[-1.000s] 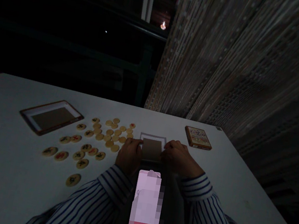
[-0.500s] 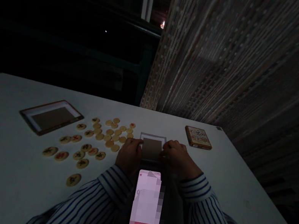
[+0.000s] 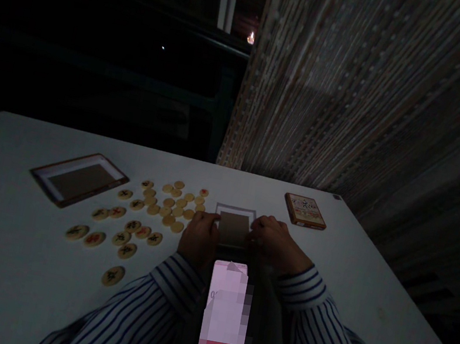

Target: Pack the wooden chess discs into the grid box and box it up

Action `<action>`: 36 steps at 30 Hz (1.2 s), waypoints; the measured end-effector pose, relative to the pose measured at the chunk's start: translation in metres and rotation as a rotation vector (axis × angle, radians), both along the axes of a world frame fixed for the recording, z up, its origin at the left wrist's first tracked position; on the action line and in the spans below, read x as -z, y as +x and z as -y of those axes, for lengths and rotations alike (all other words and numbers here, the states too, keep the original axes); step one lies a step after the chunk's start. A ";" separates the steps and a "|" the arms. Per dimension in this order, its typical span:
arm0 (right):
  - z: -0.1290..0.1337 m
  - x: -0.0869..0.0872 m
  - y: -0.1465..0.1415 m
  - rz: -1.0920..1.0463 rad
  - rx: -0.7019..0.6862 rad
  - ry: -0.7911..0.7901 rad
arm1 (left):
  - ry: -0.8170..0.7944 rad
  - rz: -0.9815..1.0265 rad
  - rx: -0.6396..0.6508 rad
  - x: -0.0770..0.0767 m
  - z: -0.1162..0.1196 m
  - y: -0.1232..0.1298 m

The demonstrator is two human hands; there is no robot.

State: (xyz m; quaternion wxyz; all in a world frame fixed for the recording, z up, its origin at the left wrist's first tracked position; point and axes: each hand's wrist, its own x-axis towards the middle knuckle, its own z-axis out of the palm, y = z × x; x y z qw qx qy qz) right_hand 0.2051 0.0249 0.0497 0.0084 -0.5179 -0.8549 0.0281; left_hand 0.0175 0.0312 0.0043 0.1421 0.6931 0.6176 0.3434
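Note:
Between my hands sits a small shallow box (image 3: 237,209) with a pale rim and a brown-grey bottom, at the near edge of the table. My left hand (image 3: 199,239) is closed on its left side, fingertips at the rim. On the opposite side my right hand (image 3: 273,242) grips the box with bent fingers. Left of my left hand lie loose round xiangqi pieces (image 3: 121,237), some showing black or red characters and others plain side up. Below the box a lit phone (image 3: 227,290) shows a partly blurred screen.
A larger open box part (image 3: 58,198) with a brown bottom lies tilted at the left of the white table (image 3: 7,275). Toward the right back is a printed flat box (image 3: 305,211). A string curtain (image 3: 315,92) hangs behind the table.

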 end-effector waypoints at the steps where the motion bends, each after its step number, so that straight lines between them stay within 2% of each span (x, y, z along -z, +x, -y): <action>1: 0.000 0.000 0.000 -0.008 -0.003 0.004 | -0.002 0.000 -0.001 0.000 0.000 0.000; 8: 0.000 -0.002 0.000 -0.057 0.010 0.026 | -0.006 0.001 -0.006 0.000 0.000 0.000; 28: -0.004 0.003 -0.004 -0.019 0.052 -0.035 | -0.035 0.009 0.000 -0.001 0.001 0.001; 36: 0.004 -0.010 0.003 -0.086 0.051 0.046 | -0.036 0.017 -0.002 0.001 -0.001 0.000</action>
